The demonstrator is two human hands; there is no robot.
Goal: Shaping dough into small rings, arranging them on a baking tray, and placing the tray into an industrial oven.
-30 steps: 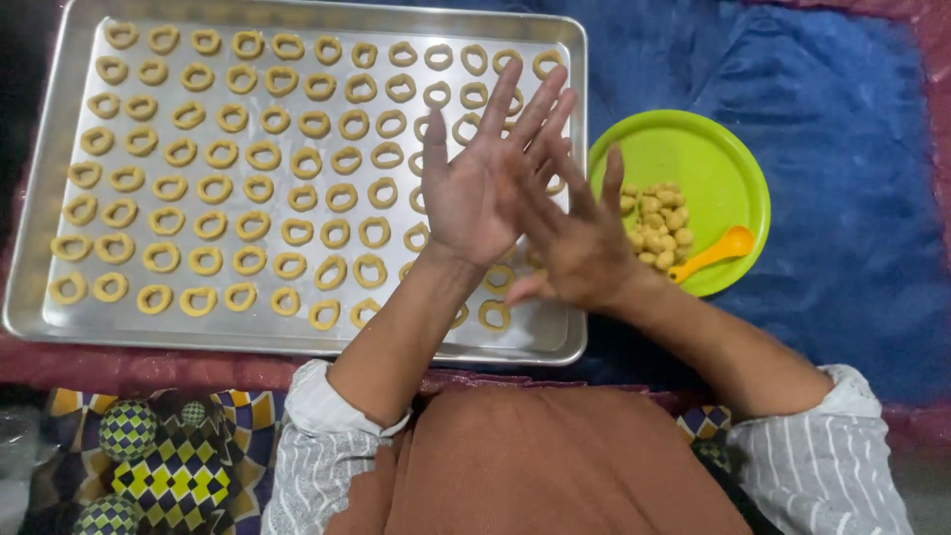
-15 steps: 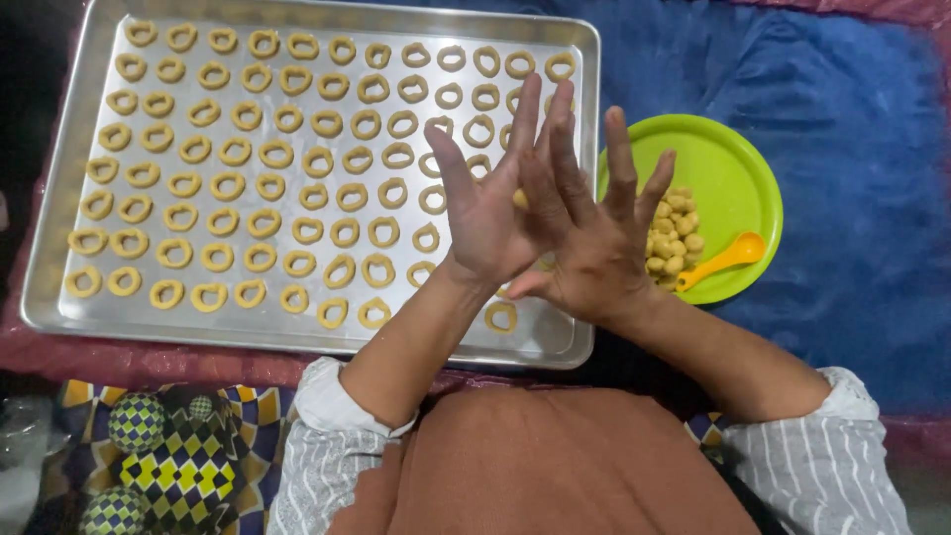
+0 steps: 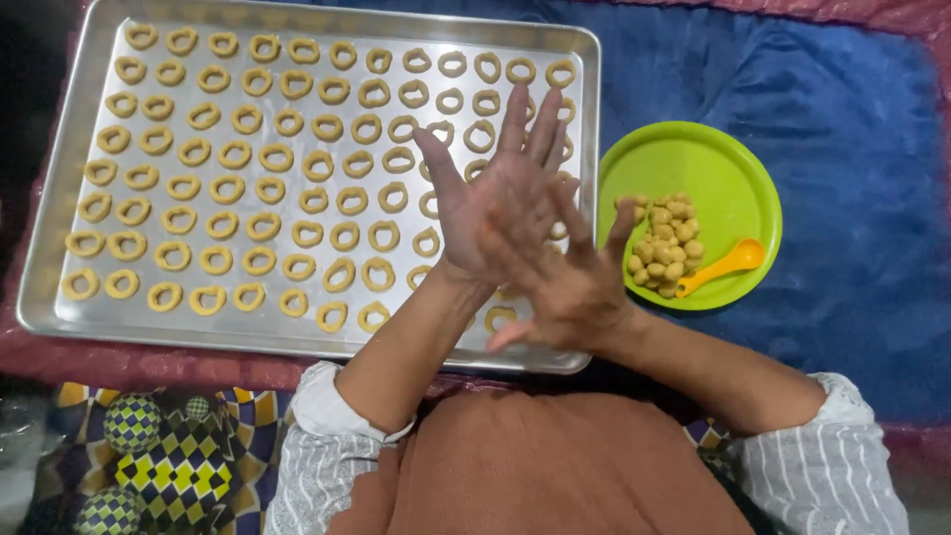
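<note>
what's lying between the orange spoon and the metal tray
In the head view, a heap of small yellow dough lumps on the green plate lies between the orange spoon and the metal tray.

There is one view only, from a camera worn on the person's head, looking almost straight down over the chest and lap. It sits close above the work: the brown garment fills the bottom middle of the frame and the striped sleeves run off the lower corners. The facing is forward and down, so the far edge of the metal baking tray (image 3: 584, 198) lies along the top of the frame and its near edge crosses just above the lap. The tray fills the left and centre; the blue cloth (image 3: 852, 149) and green plate (image 3: 723, 168) take the right side. The two hands (image 3: 525, 238) meet near the frame's centre.
</note>
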